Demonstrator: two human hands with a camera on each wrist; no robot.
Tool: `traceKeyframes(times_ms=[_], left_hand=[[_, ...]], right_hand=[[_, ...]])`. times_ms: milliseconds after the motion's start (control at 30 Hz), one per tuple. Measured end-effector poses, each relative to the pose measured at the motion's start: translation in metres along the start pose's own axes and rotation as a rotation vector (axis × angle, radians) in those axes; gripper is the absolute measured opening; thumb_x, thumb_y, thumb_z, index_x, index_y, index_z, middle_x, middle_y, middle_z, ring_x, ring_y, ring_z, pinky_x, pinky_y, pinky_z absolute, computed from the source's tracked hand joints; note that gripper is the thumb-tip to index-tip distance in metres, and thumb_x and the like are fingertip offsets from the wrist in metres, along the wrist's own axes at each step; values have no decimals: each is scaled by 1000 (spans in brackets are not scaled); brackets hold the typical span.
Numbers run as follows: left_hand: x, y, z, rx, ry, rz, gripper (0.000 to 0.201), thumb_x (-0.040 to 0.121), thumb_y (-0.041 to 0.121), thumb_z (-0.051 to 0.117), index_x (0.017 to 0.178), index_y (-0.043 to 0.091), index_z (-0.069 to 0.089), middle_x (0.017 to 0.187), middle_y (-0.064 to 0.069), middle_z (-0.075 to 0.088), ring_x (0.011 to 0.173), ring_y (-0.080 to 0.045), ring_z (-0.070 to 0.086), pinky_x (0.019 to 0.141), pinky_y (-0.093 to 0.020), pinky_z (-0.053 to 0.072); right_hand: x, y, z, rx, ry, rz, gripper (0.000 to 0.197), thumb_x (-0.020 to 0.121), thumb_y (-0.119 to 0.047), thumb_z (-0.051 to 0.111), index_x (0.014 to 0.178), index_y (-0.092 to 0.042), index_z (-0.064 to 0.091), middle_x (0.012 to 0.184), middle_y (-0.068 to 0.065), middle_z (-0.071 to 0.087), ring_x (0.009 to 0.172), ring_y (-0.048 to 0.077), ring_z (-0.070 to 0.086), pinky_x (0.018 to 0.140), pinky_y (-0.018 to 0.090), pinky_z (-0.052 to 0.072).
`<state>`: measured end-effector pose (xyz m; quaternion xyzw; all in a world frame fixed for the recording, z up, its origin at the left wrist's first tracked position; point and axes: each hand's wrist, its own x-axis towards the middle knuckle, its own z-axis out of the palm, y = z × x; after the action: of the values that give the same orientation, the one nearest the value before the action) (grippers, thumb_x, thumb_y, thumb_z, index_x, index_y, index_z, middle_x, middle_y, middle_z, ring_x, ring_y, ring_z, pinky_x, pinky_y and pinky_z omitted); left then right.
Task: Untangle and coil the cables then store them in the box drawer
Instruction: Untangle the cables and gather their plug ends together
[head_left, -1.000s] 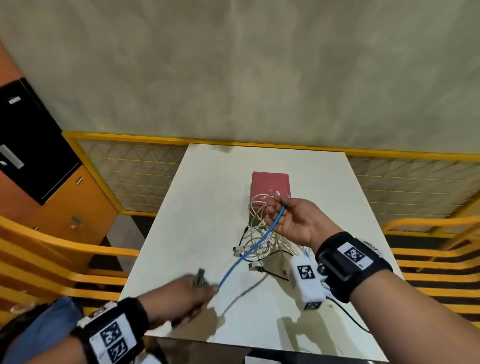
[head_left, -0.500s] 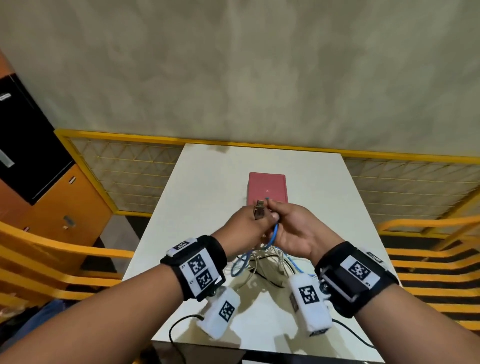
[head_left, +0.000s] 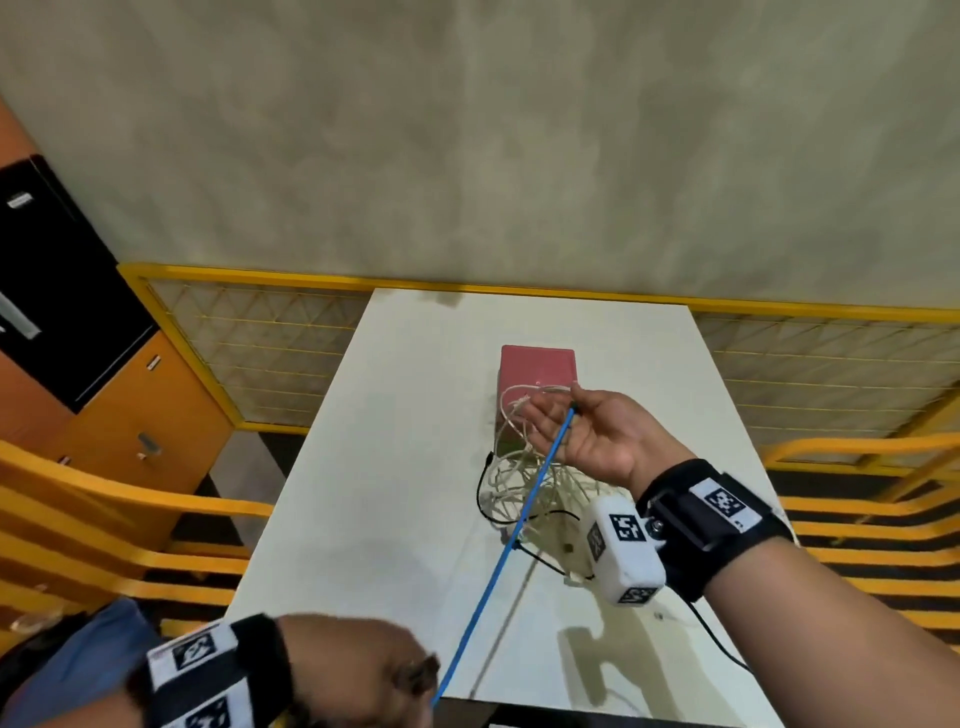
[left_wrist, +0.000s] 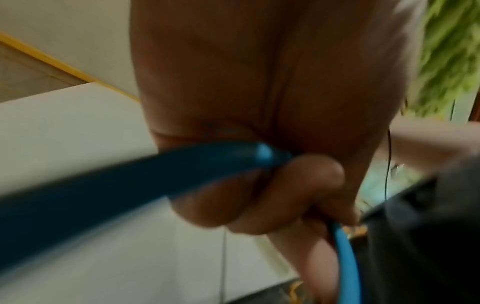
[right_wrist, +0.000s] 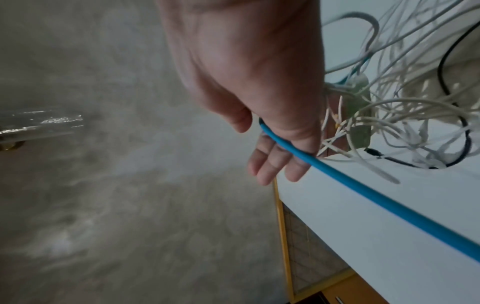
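Note:
A blue cable (head_left: 498, 561) runs taut across the white table (head_left: 389, 467) between my two hands. My right hand (head_left: 561, 415) is palm up in front of the red box (head_left: 537, 366), its thumb pinching the far end of the blue cable (right_wrist: 363, 191) against the fingers (right_wrist: 270, 152). White cable loops hang over those fingers. My left hand (head_left: 395, 670), at the table's near edge, is a fist gripping the blue cable (left_wrist: 130, 181). A tangle of white cables (head_left: 519, 483) with a black cable (head_left: 480, 488) lies below the right hand.
Yellow mesh railing (head_left: 249, 338) borders the table's far and left sides. An orange cabinet (head_left: 130, 415) stands at the left. Yellow rails (head_left: 104, 499) flank both sides of the table. A thin black lead (head_left: 717, 639) trails over the table's near right part.
Half a second ago both hands met near the red box. The left hand has since pulled back to the near edge, drawing the blue cable out straight; the right hand stayed.

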<state>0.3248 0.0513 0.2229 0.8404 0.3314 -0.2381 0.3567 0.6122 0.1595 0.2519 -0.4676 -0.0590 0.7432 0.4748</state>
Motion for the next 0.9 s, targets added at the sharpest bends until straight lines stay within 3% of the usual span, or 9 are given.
traceKeyframes(times_ms=[100,233,300,367,500,567,667,767,900], left_hand=[[0,-14,10,22,-50,-97,46,86,66,42,96,25,62,97,1,71,90,-21,65,93,-41,50],[22,3,-42,-568,399,-80,38,94,49,57,94,11,63,85,-6,74,58,-11,57,60,-29,49],[37,24,-71,-731,665,-3,26,97,38,58,89,13,61,81,-7,73,48,-4,54,50,-24,46],[56,44,-89,-838,717,78,21,99,25,56,80,18,58,73,-2,66,42,4,51,45,-19,43],[89,64,-95,-849,695,110,19,92,19,62,74,26,62,75,3,64,70,-10,63,75,-36,57],[90,63,-88,-795,690,95,23,92,14,63,73,26,59,71,4,62,59,-3,57,64,-25,50],[73,61,-67,-706,358,111,29,91,17,65,63,22,60,61,6,63,41,-4,45,42,-18,36],[51,51,-36,-661,51,112,25,91,30,65,70,18,61,63,6,66,45,-13,39,43,-23,33],[33,33,-24,-662,31,15,28,94,41,59,87,17,70,77,3,71,42,-13,44,46,-23,39]], right_hand=[[0,6,-4,12,23,-38,34,106,-20,33,99,-1,60,77,13,75,68,28,76,61,45,60],[-3,22,-3,-137,-18,-37,23,103,-13,41,118,-9,58,89,16,74,76,29,76,60,48,61],[-4,31,-2,-193,-65,-11,22,102,-14,42,111,-8,61,91,16,75,81,30,76,70,51,59],[-6,38,0,-201,-120,24,19,99,-14,45,105,-7,62,94,16,73,82,31,72,86,54,51],[-12,47,2,-238,-164,73,18,92,-15,49,99,-7,63,89,13,69,75,28,67,80,50,51],[-16,43,-1,-274,-143,89,14,85,-17,54,94,-10,61,90,11,65,69,26,64,71,42,50],[-16,26,-10,-187,-62,21,21,98,-13,43,85,-8,58,91,15,75,76,27,74,77,49,54],[-20,13,-12,-93,-25,-21,25,103,-11,38,84,-9,56,84,16,76,76,29,76,71,58,54],[-25,28,-8,-300,-72,13,21,103,-18,42,93,-12,59,80,13,75,77,27,76,66,44,59]])
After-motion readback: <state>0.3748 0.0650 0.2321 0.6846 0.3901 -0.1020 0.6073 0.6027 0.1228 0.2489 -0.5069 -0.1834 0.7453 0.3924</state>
